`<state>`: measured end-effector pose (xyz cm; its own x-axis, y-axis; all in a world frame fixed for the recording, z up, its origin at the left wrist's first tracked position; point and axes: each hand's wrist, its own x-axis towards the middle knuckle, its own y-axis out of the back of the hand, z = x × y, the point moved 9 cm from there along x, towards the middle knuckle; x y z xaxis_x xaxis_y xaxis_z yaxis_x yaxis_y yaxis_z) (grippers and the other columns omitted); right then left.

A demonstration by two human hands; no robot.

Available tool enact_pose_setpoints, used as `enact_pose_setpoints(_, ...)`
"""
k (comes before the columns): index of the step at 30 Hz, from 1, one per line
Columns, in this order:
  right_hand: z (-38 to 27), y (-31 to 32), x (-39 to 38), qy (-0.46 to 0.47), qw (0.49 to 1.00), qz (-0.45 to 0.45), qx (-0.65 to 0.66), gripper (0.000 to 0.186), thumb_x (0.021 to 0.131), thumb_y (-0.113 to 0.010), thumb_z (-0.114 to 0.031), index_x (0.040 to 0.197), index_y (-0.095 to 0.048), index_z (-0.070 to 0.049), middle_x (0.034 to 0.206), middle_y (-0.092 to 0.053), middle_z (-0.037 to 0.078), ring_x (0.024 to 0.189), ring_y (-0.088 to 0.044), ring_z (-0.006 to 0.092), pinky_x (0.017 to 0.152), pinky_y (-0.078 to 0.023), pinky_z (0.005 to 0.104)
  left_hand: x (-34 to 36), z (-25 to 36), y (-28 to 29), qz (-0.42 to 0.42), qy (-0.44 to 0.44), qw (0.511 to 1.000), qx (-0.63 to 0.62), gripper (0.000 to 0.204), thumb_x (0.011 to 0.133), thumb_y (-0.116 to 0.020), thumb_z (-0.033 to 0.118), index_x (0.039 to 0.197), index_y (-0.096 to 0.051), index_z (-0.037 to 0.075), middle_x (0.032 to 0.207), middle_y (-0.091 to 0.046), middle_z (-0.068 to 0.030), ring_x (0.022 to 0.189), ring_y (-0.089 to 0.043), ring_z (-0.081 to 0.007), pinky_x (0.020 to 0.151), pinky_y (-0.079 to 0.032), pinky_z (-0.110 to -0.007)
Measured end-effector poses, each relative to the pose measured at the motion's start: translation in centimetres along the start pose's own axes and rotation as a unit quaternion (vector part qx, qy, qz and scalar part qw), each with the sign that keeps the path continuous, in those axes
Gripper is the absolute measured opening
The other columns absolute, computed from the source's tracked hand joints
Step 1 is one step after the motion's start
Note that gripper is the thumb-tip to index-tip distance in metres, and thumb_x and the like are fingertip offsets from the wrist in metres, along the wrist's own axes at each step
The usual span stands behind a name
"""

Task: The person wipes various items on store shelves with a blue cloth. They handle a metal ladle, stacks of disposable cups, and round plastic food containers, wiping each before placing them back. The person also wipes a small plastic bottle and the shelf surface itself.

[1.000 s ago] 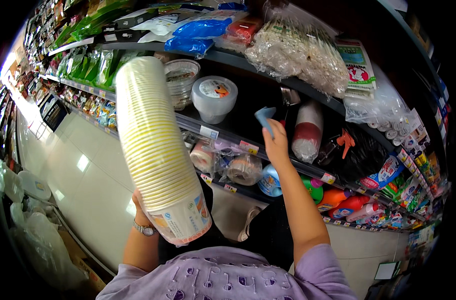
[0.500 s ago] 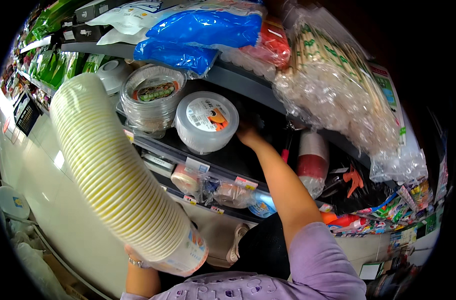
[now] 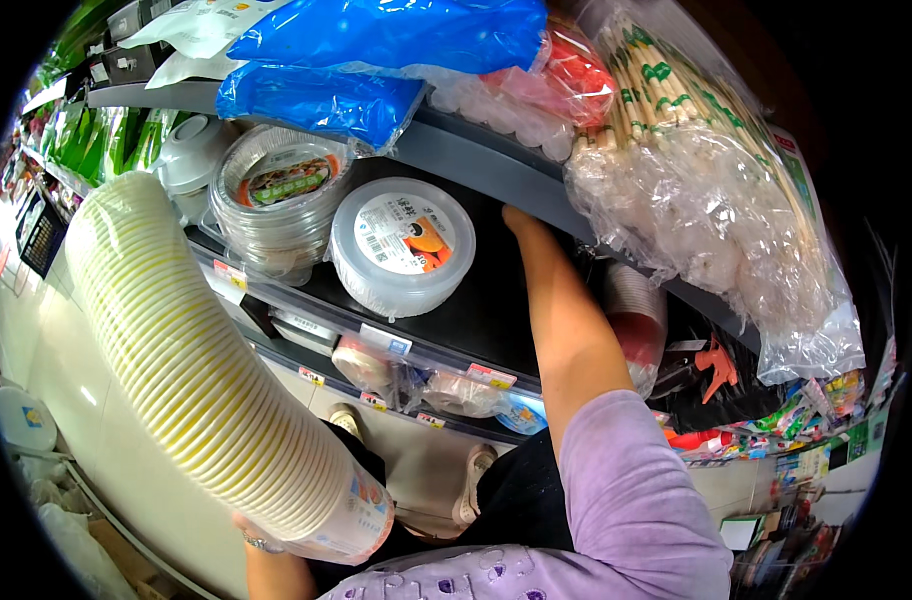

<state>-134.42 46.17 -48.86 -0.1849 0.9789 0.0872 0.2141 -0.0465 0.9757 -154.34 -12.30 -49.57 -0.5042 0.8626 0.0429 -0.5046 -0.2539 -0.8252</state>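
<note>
Currently, the cup stack (image 3: pixel 231 370) is located on the left side, in front of the shelving, clamped in the left hand (image 3: pixel 244 524). The hand grips the stack near its printed lower end; most of the fingers are hidden behind the cups. The stack is tilted and slightly bowed, its far end pointing to the upper left. A watch (image 3: pixel 262 542) is fitted at the left wrist.

The right arm extends across the middle shelf (image 3: pixel 491 325). The right hand (image 3: pixel 517 218) passes beneath the upper shelf (image 3: pixel 501 170), where its fingers are out of sight; whether they are apart, together or closed on an item cannot be told.

Middle shelf, left to right: white bowls (image 3: pixel 188 158); clear trays (image 3: pixel 266 222), stacked; round tub (image 3: pixel 404 250), lidded and labelled, standing just beside the trays. To the right of the forearm lie a red-banded sleeve (image 3: pixel 638 325) and a spray bottle with an orange trigger (image 3: pixel 714 368).

Upper shelf: blue bags (image 3: pixel 386 45) overhang the front edge at left; a red bag (image 3: pixel 573 82) adjoins them; a bag of skewers (image 3: pixel 691 205) projects at right. Below the middle shelf, wrapped rolls (image 3: pixel 364 364) sit behind price tags (image 3: pixel 491 376).
</note>
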Motion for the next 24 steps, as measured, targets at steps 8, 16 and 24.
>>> enact_pose_setpoints(8,-2.5,2.4,-10.2,-0.003,0.981,-0.12,-0.152,0.046,0.083,-0.051,-0.018,0.127,-0.051,-0.004,0.131,-0.05,0.021,0.119,-0.051,0.0332,0.097,-0.042,0.0397,0.9,-0.3,-1.4,-0.033,0.002,0.999,-0.001,0.079,0.079,-0.063,0.047,0.135,-0.036,-0.002,0.131,-0.047,-0.0226,0.114,-0.053,-0.0342,0.092,-0.048,-0.046)
enact_pose_setpoints(16,-4.0,5.1,-24.5,0.146,0.964,-0.184,-0.121,0.025,0.079,-0.05,-0.013,0.091,-0.069,-0.001,0.099,-0.065,0.022,0.094,-0.063,0.036,0.08,-0.051,0.0422,0.4,-1.0,-2.2,-0.046,0.008,0.999,-0.009,0.078,0.079,-0.062,0.046,0.134,-0.037,-0.002,0.13,-0.048,-0.0224,0.114,-0.053,-0.034,0.091,-0.049,-0.045)
enact_pose_setpoints(24,-3.6,4.1,-24.3,0.215,0.968,-0.104,-0.075,0.039,0.085,-0.044,-0.015,0.12,-0.052,0.001,0.118,-0.052,0.028,0.105,-0.053,0.0393,0.094,-0.04,0.0457,0.9,-0.7,-1.5,-0.033,0.001,0.999,-0.01,0.076,0.08,-0.061,0.046,0.134,-0.038,-0.002,0.129,-0.049,-0.0222,0.113,-0.054,-0.0338,0.091,-0.049,-0.045)
